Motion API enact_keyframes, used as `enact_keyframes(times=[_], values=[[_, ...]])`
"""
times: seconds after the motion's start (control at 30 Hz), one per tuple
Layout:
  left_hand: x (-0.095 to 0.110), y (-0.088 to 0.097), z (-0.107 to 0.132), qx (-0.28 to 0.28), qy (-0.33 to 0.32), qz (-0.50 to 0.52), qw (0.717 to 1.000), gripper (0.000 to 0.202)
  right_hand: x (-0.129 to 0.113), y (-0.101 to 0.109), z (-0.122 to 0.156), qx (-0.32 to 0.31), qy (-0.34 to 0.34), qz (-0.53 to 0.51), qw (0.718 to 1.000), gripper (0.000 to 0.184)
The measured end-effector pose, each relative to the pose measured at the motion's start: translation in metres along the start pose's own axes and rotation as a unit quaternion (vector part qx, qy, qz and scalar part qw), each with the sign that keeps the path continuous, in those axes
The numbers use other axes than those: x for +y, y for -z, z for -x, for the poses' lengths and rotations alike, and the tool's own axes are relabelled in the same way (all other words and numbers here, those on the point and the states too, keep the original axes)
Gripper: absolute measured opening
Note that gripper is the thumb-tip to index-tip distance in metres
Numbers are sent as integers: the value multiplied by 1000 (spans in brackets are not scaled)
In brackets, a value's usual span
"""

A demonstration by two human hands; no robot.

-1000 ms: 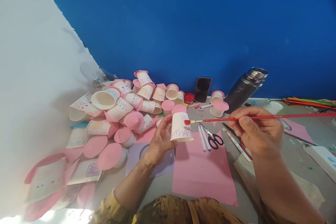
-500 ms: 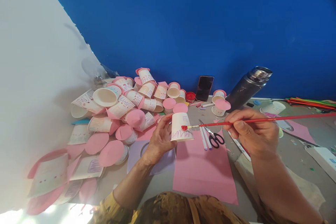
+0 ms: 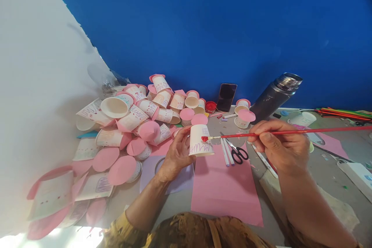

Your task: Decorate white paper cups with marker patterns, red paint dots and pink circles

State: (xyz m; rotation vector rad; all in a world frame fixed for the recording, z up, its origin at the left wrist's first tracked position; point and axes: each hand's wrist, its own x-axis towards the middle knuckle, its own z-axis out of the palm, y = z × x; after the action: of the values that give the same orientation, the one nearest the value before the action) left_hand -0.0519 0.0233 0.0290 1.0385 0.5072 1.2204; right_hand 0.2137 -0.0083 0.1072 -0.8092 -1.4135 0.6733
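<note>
My left hand (image 3: pixel 178 153) grips a white paper cup (image 3: pixel 199 145) from its left side, holding it bottom up above the table. Purple wavy lines run along the cup's lower part, and a small purple window-like grid is drawn higher up. In my right hand (image 3: pixel 280 143) is a long red paintbrush (image 3: pixel 235 136), pinched between thumb and fingers. Its red-loaded tip is at the cup's side, over the drawing; whether it touches I cannot tell. Beneath the cup lie a pink paper sheet (image 3: pixel 226 193), black-handled scissors (image 3: pixel 238 154) and two white markers (image 3: pixel 226 153).
Many decorated cups with pink paper tops (image 3: pixel 118 170) are heaped on the left. By the blue wall stand a red paint pot (image 3: pixel 210 107), a phone (image 3: pixel 227 97) and a dark steel flask (image 3: pixel 273 99). Coloured sticks (image 3: pixel 343 114) lie at right, near a stained cloth (image 3: pixel 334 205).
The brush tip has shifted very slightly right and up against the cup. Both hands keep their hold and have barely moved.
</note>
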Motion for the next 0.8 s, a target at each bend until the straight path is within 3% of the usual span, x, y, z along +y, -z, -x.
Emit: enact_keyframes(times=[0.2,0.8], values=[[0,-1,0,5,5,3,1000,77,1,-2,3,-9,-29,-4,1000,6],[-1,3,1,-1,15,2,1000,79,5,3,2,1,3,-8,1000,6]])
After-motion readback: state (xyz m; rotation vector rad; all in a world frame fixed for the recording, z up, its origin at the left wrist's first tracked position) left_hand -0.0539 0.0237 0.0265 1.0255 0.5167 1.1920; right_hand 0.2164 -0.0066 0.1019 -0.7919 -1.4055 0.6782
